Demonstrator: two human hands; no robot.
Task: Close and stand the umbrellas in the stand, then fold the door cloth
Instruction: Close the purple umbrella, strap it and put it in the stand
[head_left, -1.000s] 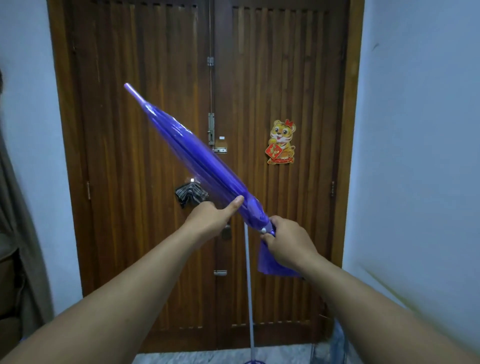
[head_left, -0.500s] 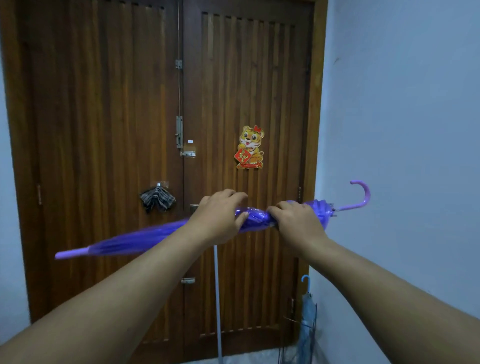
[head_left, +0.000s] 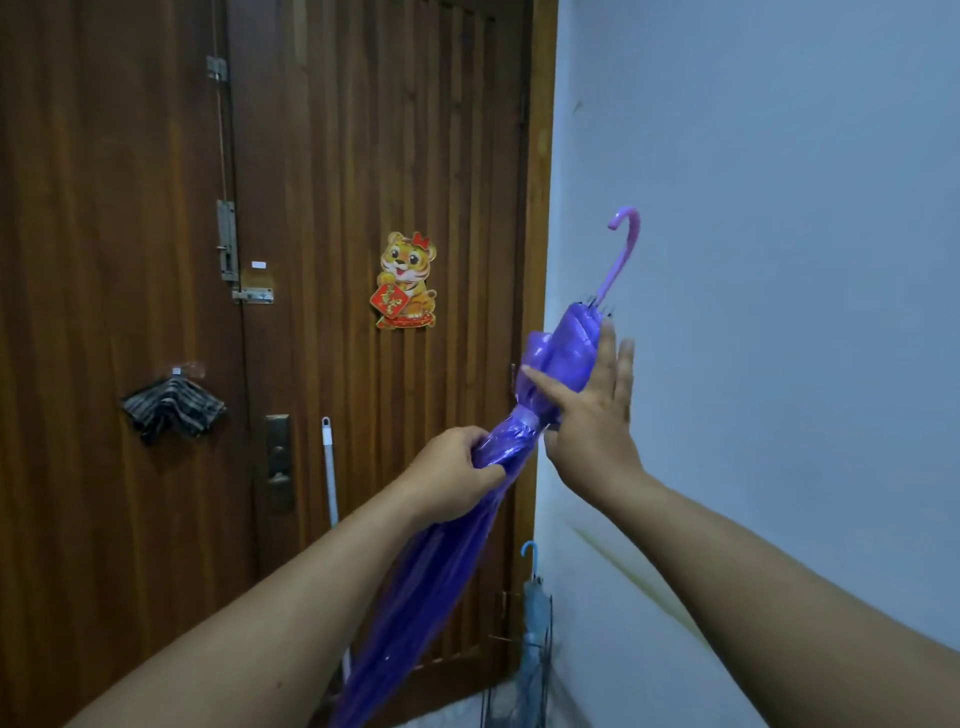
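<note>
A closed purple umbrella (head_left: 426, 582) slants from its curved handle (head_left: 626, 244) at upper right down to the bottom edge, tip out of sight. My left hand (head_left: 454, 480) grips the rolled canopy just below its strap. My right hand (head_left: 589, 415) lies with straight fingers against the loose upper canopy, thumb across it. A wire umbrella stand (head_left: 524, 670) sits in the corner by the door, with a grey-blue umbrella (head_left: 532, 597) standing in it. A striped door cloth (head_left: 174, 408) hangs from a hook on the left door leaf.
Wooden double doors (head_left: 130, 208) fill the left and middle, with bolts, a lock plate and a tiger sticker (head_left: 408, 280). A white mop pole (head_left: 330, 478) leans on the door. A pale blue wall (head_left: 753, 260) stands close on the right.
The umbrella swung from tip-up-left through level to handle-up, tip-down. My right hand let go its grip and now lies flat on the canopy. The view turned right toward the corner.
</note>
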